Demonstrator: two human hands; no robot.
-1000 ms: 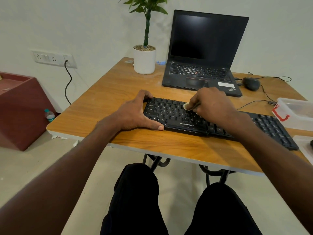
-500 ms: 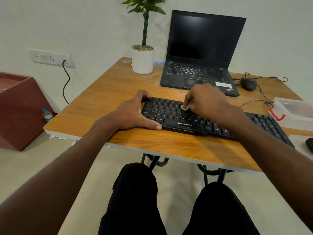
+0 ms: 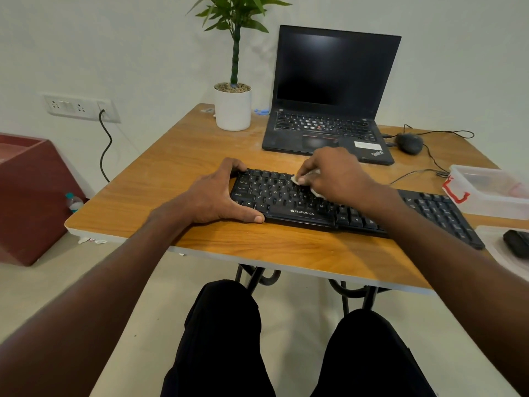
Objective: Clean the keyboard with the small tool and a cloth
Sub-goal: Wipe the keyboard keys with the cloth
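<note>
Head view, looking down at a wooden table [image 3: 183, 167]. Black keyboard [image 3: 289, 202] lies along near edge, running left to right, slightly angled. Left hand [image 3: 213, 196] wraps the keyboard's left end: fingers curled over the far left corner, thumb laid flat along the near edge. Likely a brace so the board doesn't slide under the rubbing. Right hand [image 3: 333, 174] sits over the upper-middle key rows, fingers bunched and clamped on a small white cloth [image 3: 297, 180]; the cloth's pale tip pokes out at the fingertips and touches the keys, another bit shows under the palm. Can't tell if the small tool is inside that grip, hidden by the hand. Judged step: wiping the key rows, left half of board; right half and number pad look not yet covered from this pose, but that's a guess.

Far side: open laptop [image 3: 329, 110] with dark screen, white potted plant [image 3: 233, 108] to its left, black mouse [image 3: 409, 143] with a cable to its right. Right edge: clear plastic box [image 3: 492, 193] with red latch, touching or just beside keyboard's far right corner, can't say which. Dark object [image 3: 518, 242] at near right, cut off by the frame. Wall socket [image 3: 80, 107] with plugged cable on left wall.

Risk: pressing too hard could pop a keycap.
</note>
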